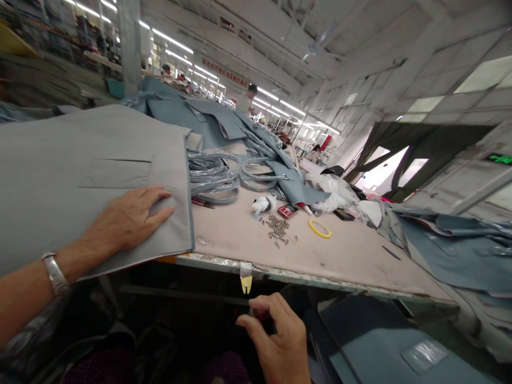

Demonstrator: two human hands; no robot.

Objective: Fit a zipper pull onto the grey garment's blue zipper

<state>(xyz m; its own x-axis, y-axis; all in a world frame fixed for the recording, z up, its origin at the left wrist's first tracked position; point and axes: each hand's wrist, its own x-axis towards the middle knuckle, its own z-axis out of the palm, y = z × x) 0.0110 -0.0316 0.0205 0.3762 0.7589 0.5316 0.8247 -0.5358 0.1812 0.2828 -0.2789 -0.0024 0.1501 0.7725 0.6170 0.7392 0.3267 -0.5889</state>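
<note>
L hand [130, 218] lies flat, fingers spread, palm down on the grey panel [80, 176] at 9 o'clock, gripping nothing, just pressing it near the table edge [304, 278]. R hand [278, 338] sits at 6 o'clock below that edge, thumb and forefinger pinched on sth small and thin; can't tell what. One yellow clip [246, 282] hangs from the edge just above it. Mid-table, approx. 1 o'clock of the R hand: a scatter of small metal pins [278, 229], too many to count, one yellow tape ring [320, 228], one red box [287, 211]. Coiled straps [218, 178] beside the panel at 12. Blue pieces [452, 250] heaped at 3.
</note>
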